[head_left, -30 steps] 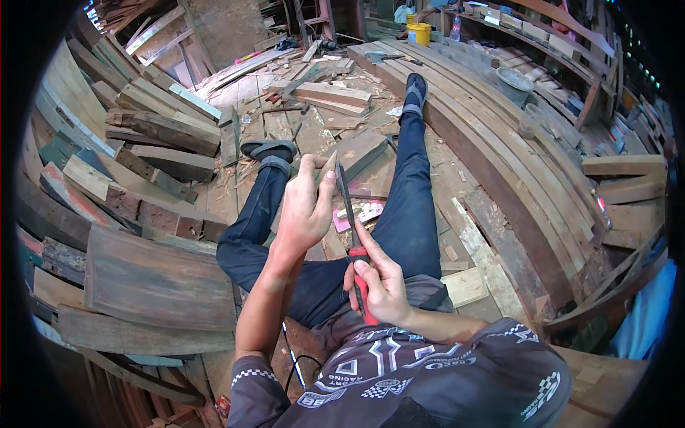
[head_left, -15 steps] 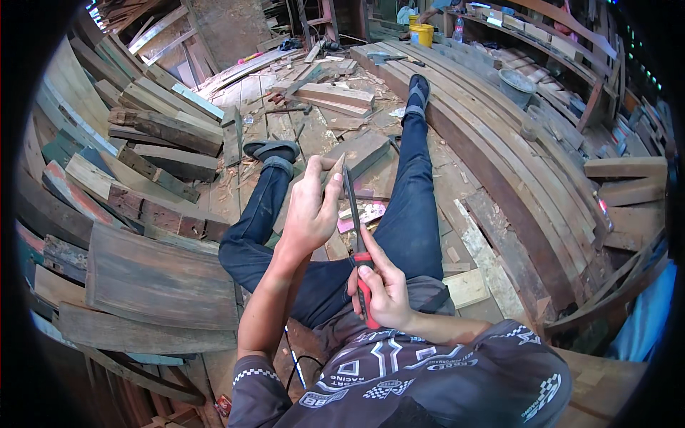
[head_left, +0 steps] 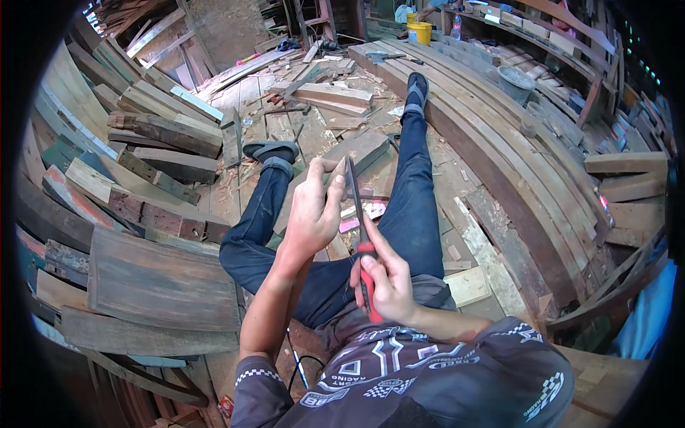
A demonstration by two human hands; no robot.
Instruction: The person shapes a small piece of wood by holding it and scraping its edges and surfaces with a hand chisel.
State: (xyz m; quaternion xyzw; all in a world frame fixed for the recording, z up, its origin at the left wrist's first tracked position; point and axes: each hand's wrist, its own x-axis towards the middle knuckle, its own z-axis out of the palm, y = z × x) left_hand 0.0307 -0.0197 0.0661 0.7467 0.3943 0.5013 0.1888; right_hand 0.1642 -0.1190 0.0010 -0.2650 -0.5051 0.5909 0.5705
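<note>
My left hand (head_left: 316, 210) is raised between my outstretched legs, its fingers pinched on a small, pointed pale wooden piece (head_left: 342, 168). My right hand (head_left: 385, 285), lower and to the right, grips the red-and-black handle (head_left: 367, 252) of a long, narrow dark file or blade (head_left: 355, 196). The tool points up and away from me, its far end alongside the wooden piece at my left fingertips; whether they touch I cannot tell. A thick board (head_left: 364, 153) lies on the floor beyond my hands.
Stacked timber offcuts (head_left: 164, 135) line the left; long planks (head_left: 485, 143) run along the right. Scattered wood (head_left: 328, 93) and shavings cover the floor ahead. At the back stand a yellow bucket (head_left: 419, 33), a grey bucket (head_left: 515, 80) and shelving (head_left: 528, 32); another person's arm (head_left: 432, 16) shows there.
Both hands have shifted slightly right since a second ago. In the last half second my right hand and the tool have slid a little upward along the wooden piece.
</note>
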